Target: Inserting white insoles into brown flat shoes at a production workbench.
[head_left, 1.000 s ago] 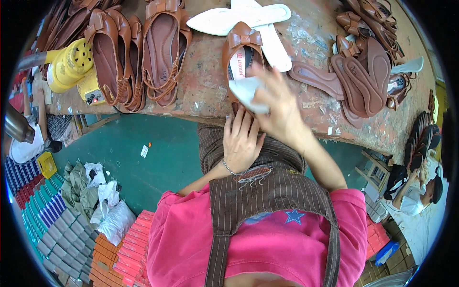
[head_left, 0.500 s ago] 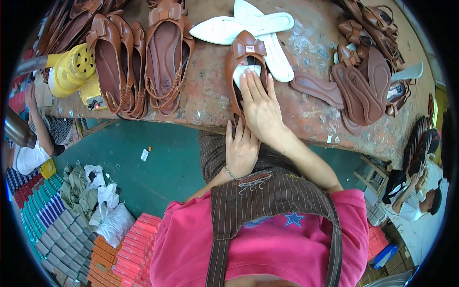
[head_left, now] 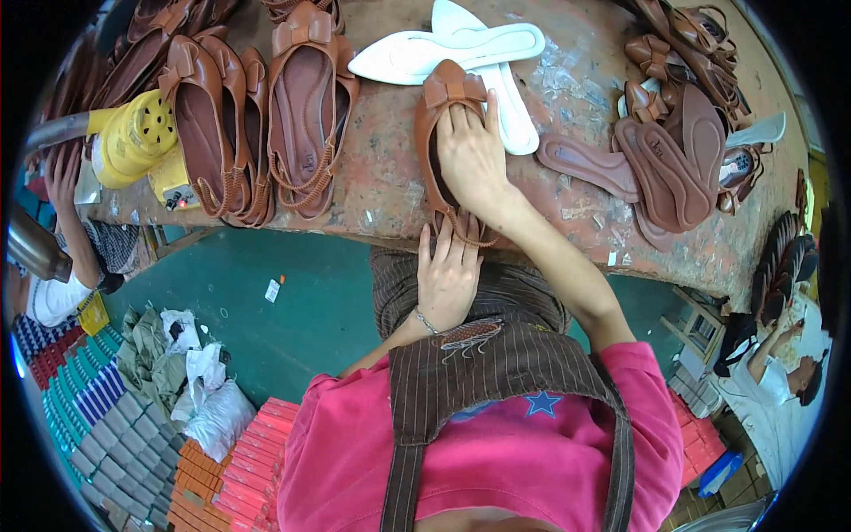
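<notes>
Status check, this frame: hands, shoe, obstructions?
Right hand partly inside brown shoe, fingertips hidden. Left hand open at its heel end. Shoe on bench. White insoles crossed near toe, not covering shoe.

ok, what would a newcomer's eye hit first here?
The bright pink shirt, bottom centre. Above it, the right hand reaches into a brown bow-topped shoe, the left hand at its heel end. Just beyond, top centre, two white sole-shaped pieces lie crossed on the worn table.
</notes>
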Motion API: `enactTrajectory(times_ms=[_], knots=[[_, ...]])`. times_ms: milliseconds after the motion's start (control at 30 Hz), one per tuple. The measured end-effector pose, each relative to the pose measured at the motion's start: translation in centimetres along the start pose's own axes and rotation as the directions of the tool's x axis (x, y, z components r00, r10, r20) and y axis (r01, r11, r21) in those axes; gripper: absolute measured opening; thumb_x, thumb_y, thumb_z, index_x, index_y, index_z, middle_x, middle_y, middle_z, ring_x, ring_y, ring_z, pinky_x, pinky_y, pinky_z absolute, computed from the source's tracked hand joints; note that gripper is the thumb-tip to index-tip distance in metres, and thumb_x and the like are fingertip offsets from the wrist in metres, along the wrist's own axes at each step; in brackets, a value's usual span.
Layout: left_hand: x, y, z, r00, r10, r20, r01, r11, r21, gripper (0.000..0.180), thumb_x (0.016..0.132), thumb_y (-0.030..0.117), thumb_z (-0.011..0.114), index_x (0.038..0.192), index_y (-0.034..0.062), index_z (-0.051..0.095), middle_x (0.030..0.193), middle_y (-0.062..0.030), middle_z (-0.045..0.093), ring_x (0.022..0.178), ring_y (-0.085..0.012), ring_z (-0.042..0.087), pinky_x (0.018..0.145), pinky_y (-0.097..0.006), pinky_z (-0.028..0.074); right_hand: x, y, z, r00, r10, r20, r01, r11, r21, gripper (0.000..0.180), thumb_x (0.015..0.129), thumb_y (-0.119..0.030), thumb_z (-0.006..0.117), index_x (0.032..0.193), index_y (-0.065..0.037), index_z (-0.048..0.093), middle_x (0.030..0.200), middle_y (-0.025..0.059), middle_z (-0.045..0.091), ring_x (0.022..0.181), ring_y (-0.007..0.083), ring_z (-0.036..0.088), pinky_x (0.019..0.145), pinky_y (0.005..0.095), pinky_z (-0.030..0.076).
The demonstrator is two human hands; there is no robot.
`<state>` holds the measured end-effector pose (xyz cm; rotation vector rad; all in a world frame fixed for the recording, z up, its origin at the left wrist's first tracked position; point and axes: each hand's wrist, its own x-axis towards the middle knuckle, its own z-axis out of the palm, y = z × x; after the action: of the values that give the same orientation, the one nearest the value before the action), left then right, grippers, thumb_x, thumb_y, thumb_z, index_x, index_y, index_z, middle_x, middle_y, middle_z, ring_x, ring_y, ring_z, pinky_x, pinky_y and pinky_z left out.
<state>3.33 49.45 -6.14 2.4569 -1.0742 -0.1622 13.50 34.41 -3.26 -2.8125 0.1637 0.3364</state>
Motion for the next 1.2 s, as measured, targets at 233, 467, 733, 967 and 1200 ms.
enactTrajectory(times_ms=[233, 467, 733, 967, 1200], knots=[[1.0, -0.3, -0.6, 0.999, 0.023, 0.041, -0.024, 0.999, 0.037, 0.048, 0.086, 0.020, 0.066, 0.126, -0.0048, 0.058, 0.137, -0.0206, 0.053, 0.133, -0.0377, 0.043, 0.113, -0.053, 0.028, 2.5, 0.5, 2.7, 0.978, -0.086, -0.191, 0.029, 0.958, -0.285, 0.027, 0.084, -0.010, 0.051, 0.100, 0.005, 0.067, 0.091, 0.0140, 0.063, 0.100, 0.0291, 0.063, 0.117, 0.0603, 0.013], [0.4, -3.0, -6.1, 0.953, -0.207, -0.223, 0.140, 0.949, -0.282, 0.025, 0.084, 0.006, 0.071, 0.063, 0.0012, 0.059, 0.061, -0.0096, 0.061, 0.055, -0.0236, 0.063, 0.054, -0.032, 0.048, -0.8, 3.4, -4.2, 0.976, -0.178, -0.127, 0.212, 0.911, 0.353, 0.034, 0.075, -0.001, 0.058, 0.107, -0.003, 0.069, 0.097, 0.0195, 0.068, 0.092, 0.0338, 0.067, 0.104, 0.0552, 0.041], [7.9, -7.5, -5.8, 0.912, -0.362, 0.194, 0.393, 0.906, -0.156, 0.027, 0.087, 0.015, 0.058, 0.109, -0.0016, 0.058, 0.067, -0.0225, 0.061, 0.065, -0.0418, 0.062, 0.061, -0.051, 0.048, 7.4, 10.0, 0.3, 0.867, -0.103, -0.488, 0.125, 0.992, 0.012, 0.051, 0.082, -0.024, 0.071, 0.130, -0.014, 0.059, 0.135, 0.0102, 0.056, 0.128, 0.0261, 0.051, 0.112, 0.0519, 0.033], [10.5, -8.8, -16.9, 0.877, -0.075, -0.475, 0.141, 0.984, 0.105, 0.022, 0.095, 0.013, 0.056, 0.108, -0.0041, 0.059, 0.089, -0.0279, 0.063, 0.079, -0.0439, 0.060, 0.070, -0.045, 0.047, 3.0, 15.1, -3.5, 0.550, 0.144, -0.822, -0.014, 0.986, 0.163, 0.017, 0.087, -0.014, 0.063, 0.102, -0.007, 0.063, 0.085, 0.0119, 0.067, 0.084, 0.0300, 0.067, 0.082, 0.0447, 0.051], [13.2, -16.4, -17.0, 0.932, -0.316, -0.181, 0.361, 0.742, 0.564, 0.025, 0.089, 0.017, 0.064, 0.107, 0.0005, 0.059, 0.087, -0.0267, 0.067, 0.081, -0.0476, 0.064, 0.071, -0.054, 0.050, -6.1, 10.7, -10.0, 0.533, 0.607, -0.589, 0.643, 0.161, 0.748, 0.038, 0.097, -0.001, 0.047, 0.134, -0.004, 0.052, 0.112, 0.0075, 0.065, 0.096, 0.0155, 0.064, 0.082, 0.0296, 0.051]])
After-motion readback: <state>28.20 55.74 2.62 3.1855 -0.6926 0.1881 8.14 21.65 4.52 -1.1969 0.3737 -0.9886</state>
